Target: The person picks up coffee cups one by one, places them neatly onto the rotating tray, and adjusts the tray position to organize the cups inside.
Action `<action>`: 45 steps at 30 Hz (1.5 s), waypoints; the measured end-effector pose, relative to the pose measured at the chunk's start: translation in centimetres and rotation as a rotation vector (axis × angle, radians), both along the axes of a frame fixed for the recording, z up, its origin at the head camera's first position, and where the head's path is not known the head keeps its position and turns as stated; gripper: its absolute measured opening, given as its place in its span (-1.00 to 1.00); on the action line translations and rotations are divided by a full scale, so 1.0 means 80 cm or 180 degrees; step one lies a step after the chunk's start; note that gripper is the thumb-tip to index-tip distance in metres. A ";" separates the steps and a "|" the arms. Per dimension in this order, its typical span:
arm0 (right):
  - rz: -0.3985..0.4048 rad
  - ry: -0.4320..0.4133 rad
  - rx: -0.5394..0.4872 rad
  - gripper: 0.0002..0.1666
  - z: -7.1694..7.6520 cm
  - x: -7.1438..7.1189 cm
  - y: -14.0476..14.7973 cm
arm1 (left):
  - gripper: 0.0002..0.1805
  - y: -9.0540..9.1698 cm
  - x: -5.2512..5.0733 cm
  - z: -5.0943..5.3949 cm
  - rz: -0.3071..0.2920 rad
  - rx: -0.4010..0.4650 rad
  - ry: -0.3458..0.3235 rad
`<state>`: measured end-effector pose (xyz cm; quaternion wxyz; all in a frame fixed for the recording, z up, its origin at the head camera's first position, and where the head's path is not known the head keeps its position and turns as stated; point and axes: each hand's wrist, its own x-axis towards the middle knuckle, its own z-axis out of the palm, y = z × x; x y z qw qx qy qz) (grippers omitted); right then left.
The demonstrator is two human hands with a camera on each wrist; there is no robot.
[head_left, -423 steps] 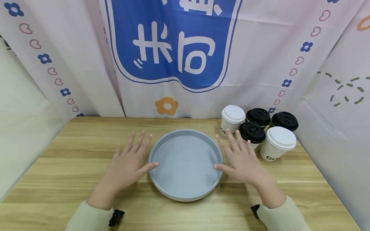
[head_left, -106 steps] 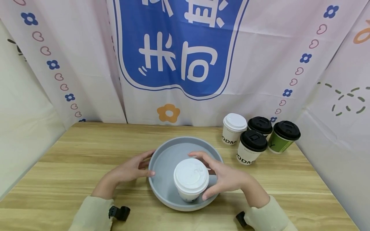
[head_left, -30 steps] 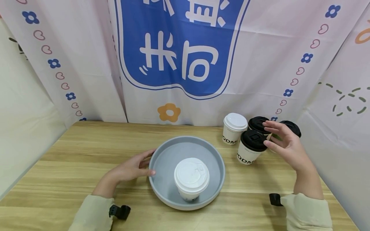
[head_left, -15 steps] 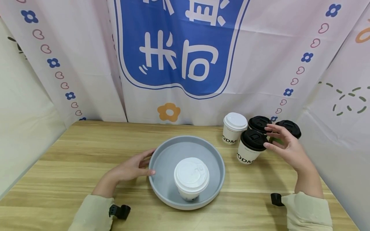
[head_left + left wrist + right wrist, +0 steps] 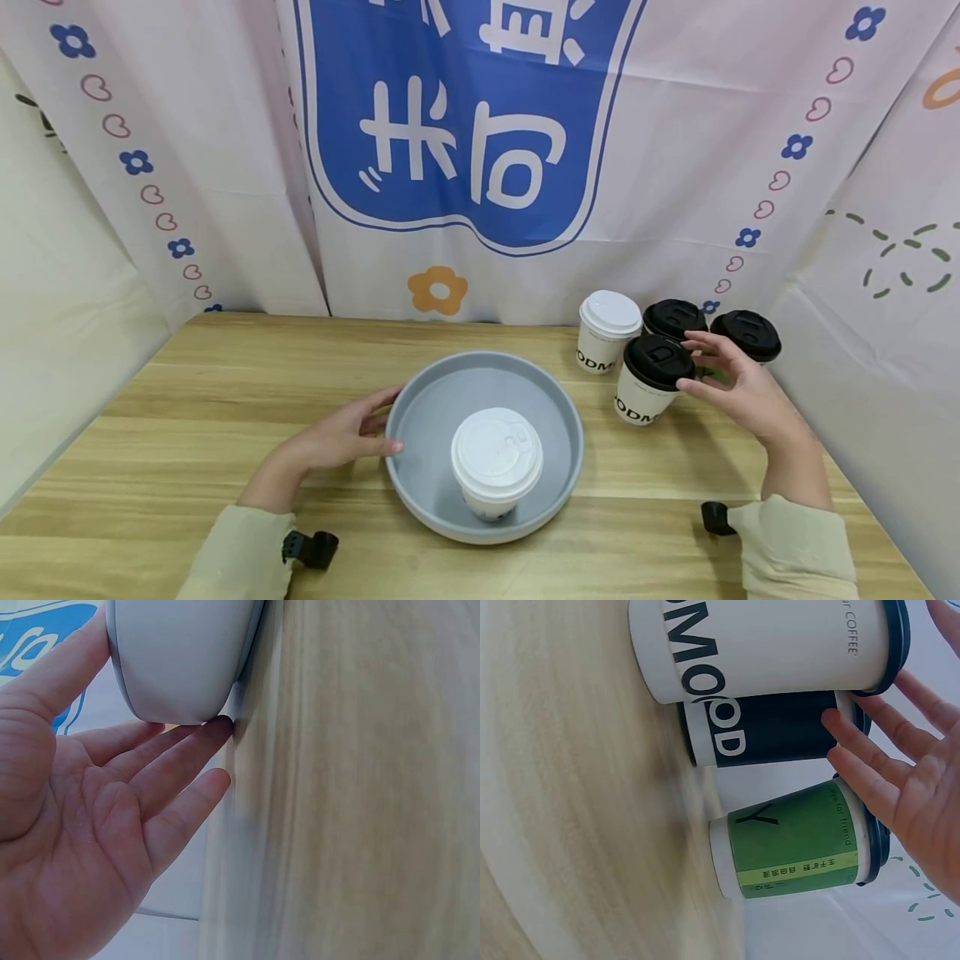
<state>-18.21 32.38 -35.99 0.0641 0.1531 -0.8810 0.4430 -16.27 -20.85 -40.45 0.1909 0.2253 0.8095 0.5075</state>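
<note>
My left hand (image 5: 337, 437) holds the left side of a round grey tray (image 5: 427, 417), its thumb over the rim and its fingers against the outer wall. A white paper coffee cup with a white lid (image 5: 497, 458) stands upright inside the tray, towards the front. At the right, my right hand (image 5: 738, 387) is spread beside a white cup with a black lid (image 5: 651, 383), thumb and fingers near the lid's right side. In the right wrist view the fingers are unclenched and grip nothing; the green cup (image 5: 795, 844) stands close below them.
Behind the front black-lidded cup stand a white-lidded cup (image 5: 607, 329) and a dark cup (image 5: 776, 727) with a black lid. The wooden table (image 5: 247, 367) ends at a printed cloth backdrop (image 5: 360, 275); a side cloth (image 5: 885, 375) hangs to the right.
The white-lidded cup has come from the right group into the tray, and my right hand has let go of it and moved right. Lately that hand has edged closer to the front black-lidded cup.
</note>
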 end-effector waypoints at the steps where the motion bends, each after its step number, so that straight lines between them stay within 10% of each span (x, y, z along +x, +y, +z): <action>1: -0.0001 -0.0013 0.0012 -0.23 -0.001 0.000 0.000 | -0.06 0.000 0.000 0.000 -0.0001 -0.0001 -0.0001; 45: 0.0266 -0.0524 -0.0095 0.22 -0.024 -0.022 -0.039 | -0.03 -0.001 -0.001 -0.003 0.0006 0.0020 -0.0038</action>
